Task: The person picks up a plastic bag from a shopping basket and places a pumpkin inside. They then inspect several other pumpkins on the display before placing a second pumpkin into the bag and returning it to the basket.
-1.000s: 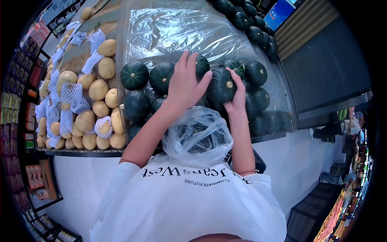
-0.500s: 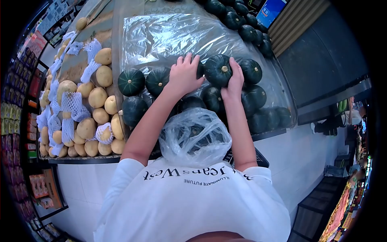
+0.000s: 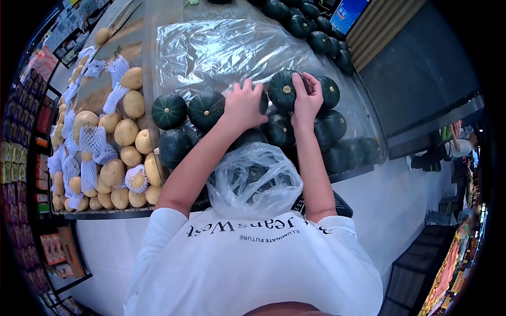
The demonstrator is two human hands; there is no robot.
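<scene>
My left hand (image 3: 243, 105) is curved over a dark green squash (image 3: 263, 103) in the row, its fingers bent around the top. Just right of it, my right hand (image 3: 307, 100) rests against the right side of a larger squash (image 3: 281, 89), fingers raised and bent, thumb side on the skin. Another squash (image 3: 328, 92) touches that one on the right. To the left of my hands sit two more squashes, one (image 3: 206, 109) near my left wrist. A clear plastic bag (image 3: 255, 181) with dark squash inside lies between my forearms.
Plastic sheeting (image 3: 211, 50) covers the stand behind the row. Yellow-brown melons (image 3: 126, 132), some in white foam nets (image 3: 92, 139), fill the left side. More squashes (image 3: 298, 25) are piled at the back right. A black basket (image 3: 342, 205) shows beside the bag.
My right hand has shifted up, its fingers now bent over the larger squash's right side rather than stretched along it. My left hand's fingers are more bent. The view has moved slightly.
</scene>
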